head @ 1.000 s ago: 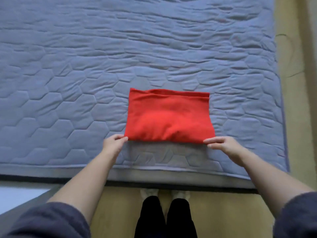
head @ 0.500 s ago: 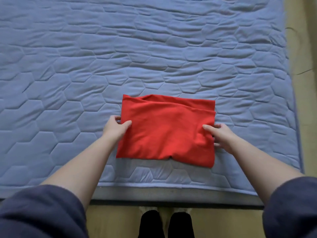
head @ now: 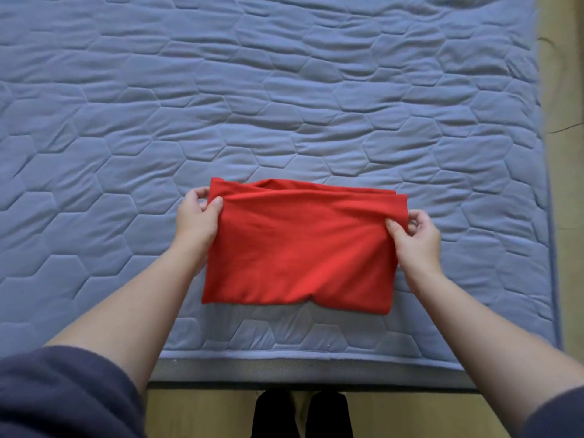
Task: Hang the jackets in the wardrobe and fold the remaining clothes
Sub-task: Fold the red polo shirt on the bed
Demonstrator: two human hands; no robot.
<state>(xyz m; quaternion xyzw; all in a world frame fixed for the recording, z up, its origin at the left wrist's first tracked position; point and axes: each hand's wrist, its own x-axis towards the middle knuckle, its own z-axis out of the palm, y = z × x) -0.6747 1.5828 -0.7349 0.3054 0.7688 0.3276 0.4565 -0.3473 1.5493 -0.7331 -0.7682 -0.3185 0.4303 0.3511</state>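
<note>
Red fabric first: a folded red garment [head: 297, 248] lies on the bed [head: 284, 90] near its front edge, between the person's two forearms. It is folded into a rough rectangle, with several layers showing along its far edge. What kind of garment it is I cannot say for sure, though it may be a T-shirt. Its near edge rests flat on the blue-grey quilted cover [head: 94, 153], which is stitched in hexagons and wrinkled across most of its width.

The left hand [head: 196, 222] grips the garment's far left corner. The thumb lies on top of the cloth and the fingers [head: 196, 193] curl round behind the edge, pinching it. The right hand [head: 417, 238] holds the right edge just below the far right corner, with thumb and curled fingers closed on a small bunch of cloth. Soft creases run across the top layer from one grip to the other.

Both forearms are bare, with dark blue sleeves [head: 63, 396] bunched at the elbows. Below the bed's front edge show a wooden floor [head: 202, 412] and two dark trouser legs [head: 271, 412].
</note>
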